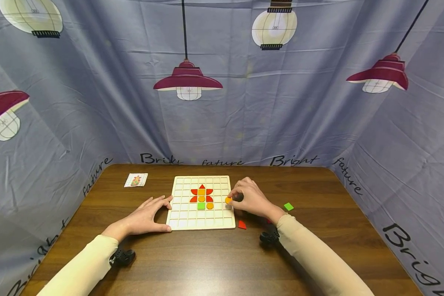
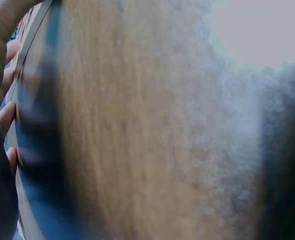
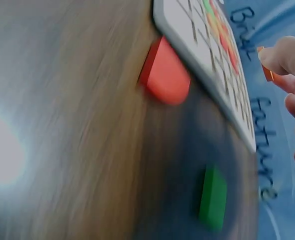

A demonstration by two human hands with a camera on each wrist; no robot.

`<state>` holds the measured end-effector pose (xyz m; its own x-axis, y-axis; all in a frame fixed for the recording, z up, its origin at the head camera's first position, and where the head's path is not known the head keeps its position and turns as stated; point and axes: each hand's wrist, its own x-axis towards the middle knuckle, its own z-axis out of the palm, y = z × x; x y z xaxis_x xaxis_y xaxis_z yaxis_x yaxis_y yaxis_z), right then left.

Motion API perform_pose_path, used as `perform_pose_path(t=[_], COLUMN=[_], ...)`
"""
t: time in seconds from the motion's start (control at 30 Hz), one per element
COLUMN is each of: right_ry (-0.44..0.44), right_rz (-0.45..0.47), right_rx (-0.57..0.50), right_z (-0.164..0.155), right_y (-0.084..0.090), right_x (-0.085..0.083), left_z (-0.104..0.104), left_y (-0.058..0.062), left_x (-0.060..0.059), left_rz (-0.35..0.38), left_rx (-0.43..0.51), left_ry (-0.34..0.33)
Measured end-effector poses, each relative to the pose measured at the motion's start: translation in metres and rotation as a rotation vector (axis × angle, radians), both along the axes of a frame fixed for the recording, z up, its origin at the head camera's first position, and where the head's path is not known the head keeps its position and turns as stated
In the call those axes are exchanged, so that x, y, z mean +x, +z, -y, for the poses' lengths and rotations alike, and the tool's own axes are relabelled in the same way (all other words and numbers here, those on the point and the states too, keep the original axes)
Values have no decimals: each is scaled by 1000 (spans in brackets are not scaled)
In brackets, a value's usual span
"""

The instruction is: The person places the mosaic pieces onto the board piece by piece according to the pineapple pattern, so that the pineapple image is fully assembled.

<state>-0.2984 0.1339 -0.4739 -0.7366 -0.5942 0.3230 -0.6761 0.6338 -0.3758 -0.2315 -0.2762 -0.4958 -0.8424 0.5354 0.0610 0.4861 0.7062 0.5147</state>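
Note:
A cream grid board [image 1: 185, 222] lies on the table, also seen tilted in the right wrist view. On it several red, orange and green pieces form a pattern, including a green square [image 1: 201, 206] and an orange disc [image 1: 209, 206] beside it. My left hand [image 1: 146, 217] rests at the board's left edge, fingers and thumb spread and touching it. Between thumb and fingers, my right hand [image 1: 252, 199] pinches another orange disc [image 1: 228, 200] over the board's right edge; the right wrist view shows this orange piece [image 3: 265, 65] edge-on.
A small printed card [image 1: 136, 180] lies at the back left. Right of the board are a red piece [image 1: 242, 224] with a rounded side and a green piece [image 1: 288, 206]. Another reddish piece [image 1: 269, 221] is partly hidden by my right wrist. A printed curtain [image 1: 222, 131] surrounds the table.

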Motion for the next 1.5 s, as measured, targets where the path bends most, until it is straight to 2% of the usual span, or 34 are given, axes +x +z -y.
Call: perform_pose_path(t=[0.23, 0.47, 0.7, 1.23, 1.5], right_ry=[21, 27, 57, 56, 61], right_rz=[10, 33, -19, -40, -32], right_rx=[18, 58, 98, 143, 143], right_z=[46, 83, 108, 120, 122], right_y=[2, -4, -8, -19, -18], right_x=[-3, -3, -2, -4, -3], left_z=[0, 0, -1, 0, 1], left_y=[-1, 0, 0, 0, -1], left_x=[-1, -2, -3, -2, -2], left_rz=[-10, 3, 17, 23, 21], left_rx=[-2, -2, -12, -8, -15], left_ry=[-7, -7, -4, -3, 2])
